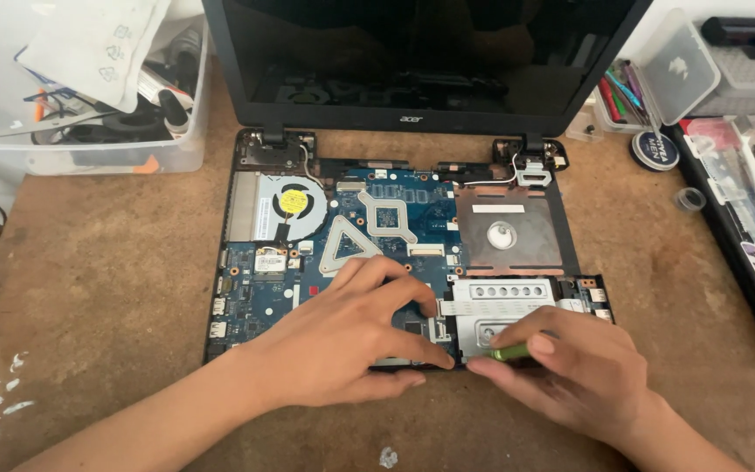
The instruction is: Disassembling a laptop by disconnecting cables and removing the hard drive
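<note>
Resting flat on the blue motherboard (395, 227) of an opened laptop (246, 288), the left hand (351, 336) spreads its fingers over the lower middle of the board, with the fingertips (430, 306) touching the board next to the silver drive bracket (504, 306). The left hand grips nothing; its fingers lie loosely apart and press down.

The right hand (570, 371) sits at the front right corner of the chassis, just beside the left hand. Its thumb and fingers are closed around a small green-handled tool (510, 352), most likely a screwdriver; only a short green section shows between the fingers. The tool's tip points toward the lower edge of the drive bracket, at the spot where the left thumb ends. Whether the tip touches a screw cannot be told, since the fingers cover it.

The laptop lies on a brown worktable (107, 288) with its base cover off and its dark screen (421, 52) tilted up at the back. A cooling fan (292, 203) with a yellow centre label sits at the board's upper left, well apart from both hands. A copper-coloured plate (504, 232) lies above the drive bracket. A clear plastic bin (80, 96) of tools stands at the table's left rear, and a small round blue tin (654, 149) lies at the right rear.
</note>
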